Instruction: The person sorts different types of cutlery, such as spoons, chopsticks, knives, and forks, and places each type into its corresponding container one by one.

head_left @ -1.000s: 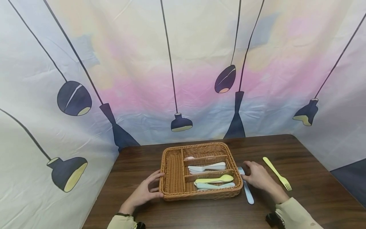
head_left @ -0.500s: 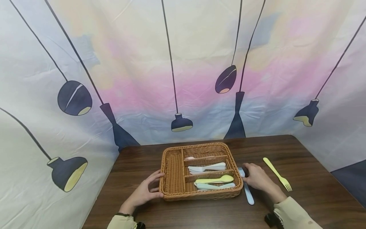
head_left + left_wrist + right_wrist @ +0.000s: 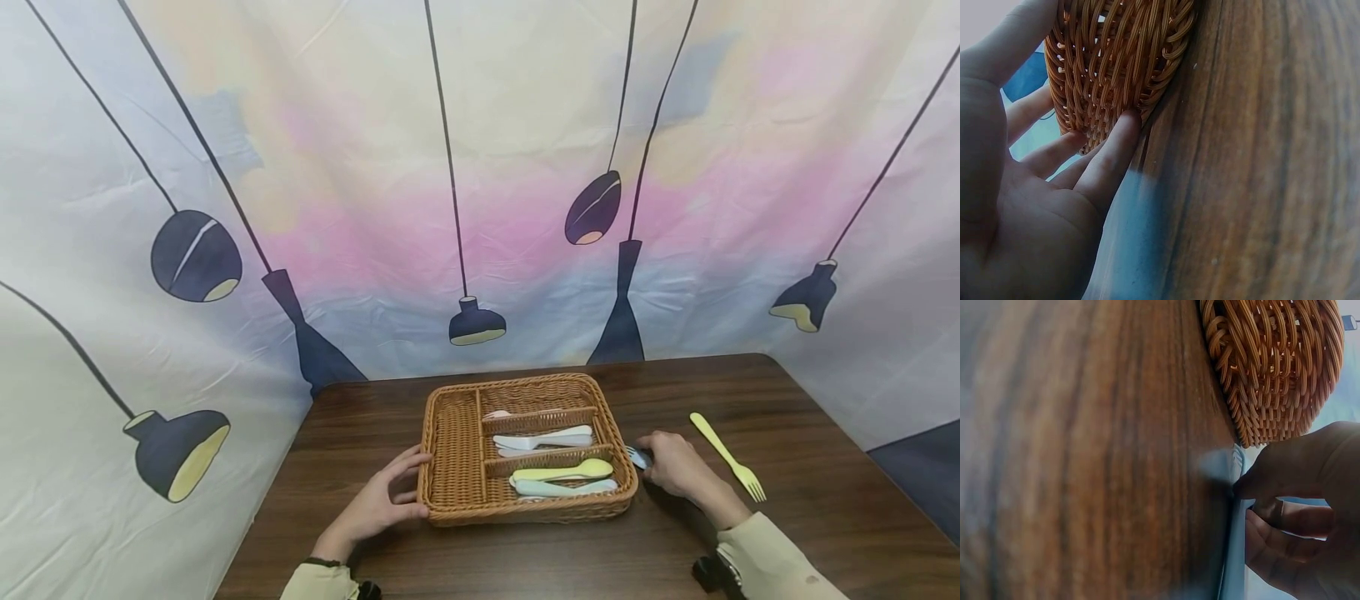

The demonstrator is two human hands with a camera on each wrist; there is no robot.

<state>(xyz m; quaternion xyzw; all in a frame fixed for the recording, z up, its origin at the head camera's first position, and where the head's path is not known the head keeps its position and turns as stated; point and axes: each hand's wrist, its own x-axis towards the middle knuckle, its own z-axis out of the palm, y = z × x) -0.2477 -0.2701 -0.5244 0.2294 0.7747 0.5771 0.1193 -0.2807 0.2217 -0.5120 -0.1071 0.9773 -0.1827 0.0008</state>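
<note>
My left hand point(image 3: 378, 500) rests against the left end of a brown wicker cutlery basket point(image 3: 453, 508), fingers spread; the left wrist view shows fingertips touching its woven wall point(image 3: 1116, 62). On the basket's right, my right hand point(image 3: 678, 467) pinches a light blue fork point(image 3: 639, 457) between thumb and fingers. The fork's tines point toward the basket, and its handle is hidden by the hand in the head view. In the right wrist view the fork point(image 3: 1233, 562) lies close to the tabletop, under the fingertips.
A yellow fork point(image 3: 727, 458) lies on the dark wooden table point(image 3: 525, 567), right of my right hand. Inside the basket are pale knives point(image 3: 540, 442) in the middle compartment and a yellow spoon point(image 3: 562, 470) in the front one. A printed curtain point(image 3: 375, 208) hangs behind.
My right hand has closed on the light blue fork, whose handle, visible before, is now hidden behind the hand. The left hand and basket have stayed put.
</note>
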